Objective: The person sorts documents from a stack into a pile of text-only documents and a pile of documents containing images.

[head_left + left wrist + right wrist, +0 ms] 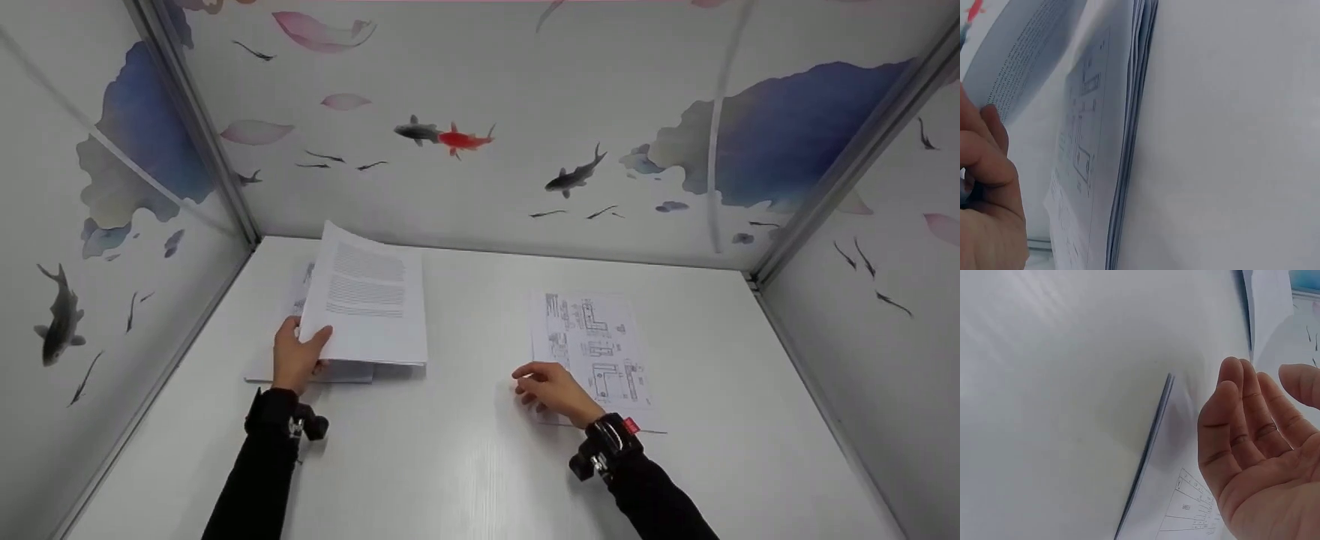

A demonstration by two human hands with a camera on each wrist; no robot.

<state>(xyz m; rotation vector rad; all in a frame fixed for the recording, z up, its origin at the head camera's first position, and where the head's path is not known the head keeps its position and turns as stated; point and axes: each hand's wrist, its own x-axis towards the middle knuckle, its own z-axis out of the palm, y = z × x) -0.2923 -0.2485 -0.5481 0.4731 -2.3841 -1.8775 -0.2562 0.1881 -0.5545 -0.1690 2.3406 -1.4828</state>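
Note:
My left hand pinches the left edge of some text-printed sheets, thumb on top. Their far-left corner curls up, and they overlap a paper stack on the table. In the left wrist view, technical drawings show on top of that stack, while the lifted page bends above it beside my fingers. Over the left side of a second, thinner pile of drawings, my right hand hovers with relaxed, slightly bent fingers. Nothing lies in its palm in the right wrist view, where the pile's edge runs alongside.
The white table carries both paper piles, with a bare strip between them. Printed panels enclose it: a back wall with painted fish, a left wall and a right wall. Metal posts stand at the corners.

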